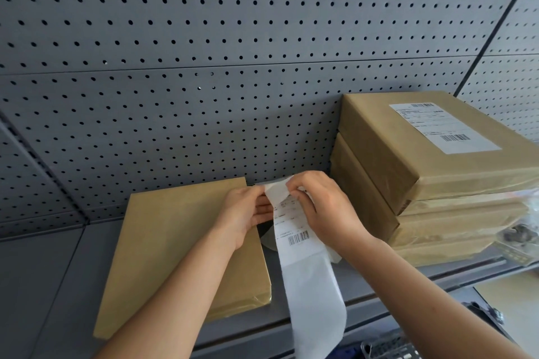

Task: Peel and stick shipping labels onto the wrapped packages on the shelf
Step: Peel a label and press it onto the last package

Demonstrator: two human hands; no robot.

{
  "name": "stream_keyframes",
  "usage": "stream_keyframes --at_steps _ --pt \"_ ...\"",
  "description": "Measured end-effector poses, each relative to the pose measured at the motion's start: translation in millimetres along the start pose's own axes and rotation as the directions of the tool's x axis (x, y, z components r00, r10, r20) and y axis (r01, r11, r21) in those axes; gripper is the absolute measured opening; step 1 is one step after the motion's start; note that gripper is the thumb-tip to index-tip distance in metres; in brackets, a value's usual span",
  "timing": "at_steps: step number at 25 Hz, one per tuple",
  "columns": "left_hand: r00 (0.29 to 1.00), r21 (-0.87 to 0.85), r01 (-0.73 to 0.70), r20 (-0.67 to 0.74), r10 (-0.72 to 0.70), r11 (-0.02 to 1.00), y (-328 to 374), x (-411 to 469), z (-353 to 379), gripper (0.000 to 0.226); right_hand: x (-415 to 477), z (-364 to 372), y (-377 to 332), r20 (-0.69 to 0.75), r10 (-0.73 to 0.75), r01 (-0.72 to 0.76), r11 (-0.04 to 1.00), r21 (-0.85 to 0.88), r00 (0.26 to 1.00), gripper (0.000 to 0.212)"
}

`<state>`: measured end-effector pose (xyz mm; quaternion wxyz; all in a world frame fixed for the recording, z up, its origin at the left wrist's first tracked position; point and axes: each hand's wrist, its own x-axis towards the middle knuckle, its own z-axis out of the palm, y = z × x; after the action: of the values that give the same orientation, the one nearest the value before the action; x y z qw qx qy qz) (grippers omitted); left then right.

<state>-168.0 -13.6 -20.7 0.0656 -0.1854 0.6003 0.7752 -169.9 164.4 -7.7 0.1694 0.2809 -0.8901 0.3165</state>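
Note:
A flat brown wrapped package [172, 245] lies on the grey shelf [43, 285] with no label on its top. Above its right edge, my left hand [248, 213] and my right hand [323, 207] both pinch the top end of a white label strip [294, 230]. A printed shipping label with a barcode shows on the strip, and its blank backing [315, 300] hangs down past the shelf edge. To the right stands a stack of brown packages [388, 183]; the top one carries a stuck shipping label [443, 128].
A grey pegboard wall [204, 67] backs the shelf. A clear plastic bag with dark items [522, 230] lies at the right beside the stack. A wire basket [388, 348] and a dark object [484, 315] sit below the shelf edge at the lower right.

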Motion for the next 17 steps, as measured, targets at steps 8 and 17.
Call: stream_keyframes --at_steps 8,17 --pt "0.994 -0.043 -0.064 -0.091 0.06 0.997 -2 -4 1 0.008 -16 -13 -9 -0.034 0.015 -0.011 0.993 0.116 0.999 0.007" --pt "0.98 0.106 -0.164 0.135 0.149 0.981 1 -24 3 0.017 -13 -13 -14 0.019 0.06 -0.062 0.992 0.108 0.998 0.01"
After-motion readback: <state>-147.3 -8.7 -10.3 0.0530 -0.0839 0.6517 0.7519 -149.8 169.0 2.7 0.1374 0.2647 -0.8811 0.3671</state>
